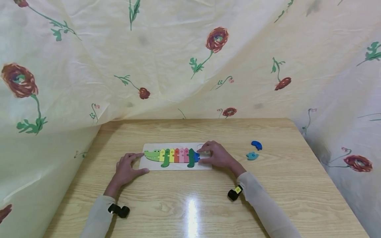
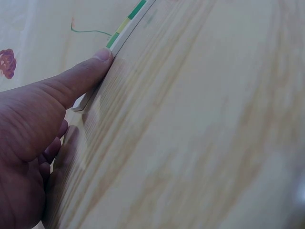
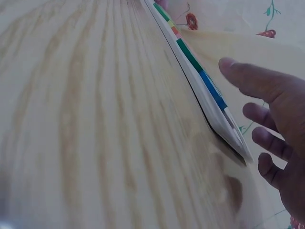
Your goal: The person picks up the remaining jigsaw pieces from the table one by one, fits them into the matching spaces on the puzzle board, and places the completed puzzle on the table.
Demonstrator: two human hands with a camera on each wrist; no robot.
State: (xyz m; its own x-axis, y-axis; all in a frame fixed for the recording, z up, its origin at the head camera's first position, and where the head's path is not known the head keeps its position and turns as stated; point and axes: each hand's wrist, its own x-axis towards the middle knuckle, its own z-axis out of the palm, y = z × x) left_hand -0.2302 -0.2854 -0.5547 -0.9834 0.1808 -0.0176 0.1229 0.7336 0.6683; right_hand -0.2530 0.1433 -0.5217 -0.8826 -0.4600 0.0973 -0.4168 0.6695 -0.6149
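A white puzzle board (image 1: 175, 167) lies on the table, carrying a colourful crocodile made of interlocking wooden pieces. My left hand (image 1: 125, 169) is at the board's left end; its straight thumb (image 2: 90, 67) presses the front edge, and the forefinger reaches the left side by the green head piece (image 1: 152, 155). Over the right end is my right hand (image 1: 219, 154), thumb and forefinger spread apart near the blue piece (image 1: 196, 156). Nothing shows between those fingers in the right wrist view. Part of the board's right end is hidden beneath that hand.
Two loose pieces lie right of the board: a dark blue curved one (image 1: 257, 145) and a light blue one (image 1: 252, 156) just in front of it. A flowered cloth (image 1: 178, 66) hangs behind and beside the wooden table (image 1: 166, 201).
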